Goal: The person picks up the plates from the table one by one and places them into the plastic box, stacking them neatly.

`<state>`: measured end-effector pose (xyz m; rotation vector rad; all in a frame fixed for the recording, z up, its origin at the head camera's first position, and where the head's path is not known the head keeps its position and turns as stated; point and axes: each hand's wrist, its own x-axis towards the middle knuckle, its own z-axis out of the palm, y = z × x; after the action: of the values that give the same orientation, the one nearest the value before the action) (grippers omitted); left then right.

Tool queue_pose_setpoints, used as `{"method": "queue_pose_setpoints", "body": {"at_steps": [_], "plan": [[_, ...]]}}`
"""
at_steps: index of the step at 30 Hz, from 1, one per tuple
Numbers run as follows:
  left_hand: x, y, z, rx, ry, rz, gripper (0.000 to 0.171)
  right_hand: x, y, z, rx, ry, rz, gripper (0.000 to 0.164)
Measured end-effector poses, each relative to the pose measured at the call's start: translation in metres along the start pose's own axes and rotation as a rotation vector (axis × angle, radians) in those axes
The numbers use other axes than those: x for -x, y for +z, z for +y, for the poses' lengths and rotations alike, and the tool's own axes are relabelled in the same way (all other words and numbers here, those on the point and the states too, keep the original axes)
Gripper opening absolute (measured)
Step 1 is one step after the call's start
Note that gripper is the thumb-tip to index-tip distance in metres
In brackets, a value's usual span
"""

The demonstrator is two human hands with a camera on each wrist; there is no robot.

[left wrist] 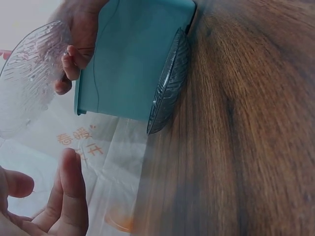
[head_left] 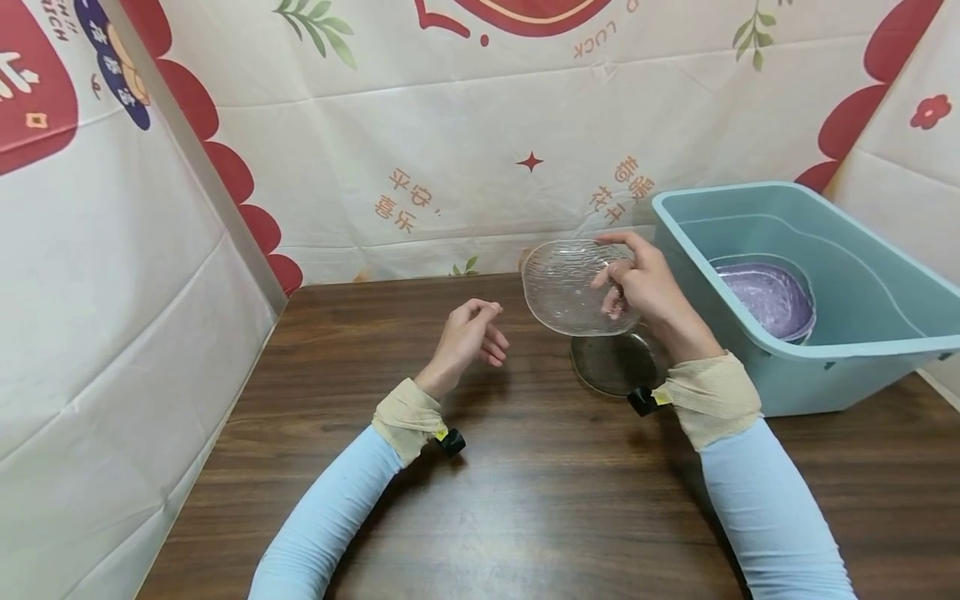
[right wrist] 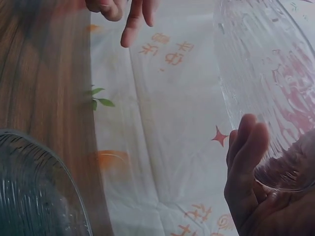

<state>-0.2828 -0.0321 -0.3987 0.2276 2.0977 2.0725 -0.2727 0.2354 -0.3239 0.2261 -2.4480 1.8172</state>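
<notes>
My right hand (head_left: 645, 279) grips a clear ribbed glass plate (head_left: 562, 292) by its right edge and holds it up above the table. Under it, a dark smoky glass plate (head_left: 611, 367) lies on the wood, partly covered by the clear plate and the right wrist. In the left wrist view that dark plate (left wrist: 170, 81) shows its ribbed side against the tabletop. My left hand (head_left: 468, 337) hovers left of both plates, fingers loosely bent, holding nothing. The right wrist view shows the clear plate (right wrist: 270, 83) between right fingers and thumb side.
A light blue plastic tub (head_left: 795, 367) stands at the right, close to my right forearm. Inside it sits a purple dish (head_left: 768, 300) in a clear-rimmed one. A printed white cloth (head_left: 465, 125) hangs behind the brown wooden table (head_left: 487, 517) and along its left side.
</notes>
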Motion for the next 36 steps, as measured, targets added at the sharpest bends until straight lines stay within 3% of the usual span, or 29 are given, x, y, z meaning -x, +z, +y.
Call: {"method": "queue_pose_setpoints", "body": {"at_steps": [13,24,36], "plan": [[0.001,0.005,0.000,-0.004,-0.010,-0.025,0.027,0.020,-0.010,-0.027,-0.002,-0.102,0.051,0.048],[0.002,0.005,-0.002,-0.008,-0.012,-0.033,0.029,0.025,-0.022,-0.053,0.006,-0.106,0.079,0.048],[0.003,0.003,-0.005,-0.016,-0.006,-0.031,0.028,0.041,-0.053,-0.067,0.149,-0.119,0.131,0.047]]}}
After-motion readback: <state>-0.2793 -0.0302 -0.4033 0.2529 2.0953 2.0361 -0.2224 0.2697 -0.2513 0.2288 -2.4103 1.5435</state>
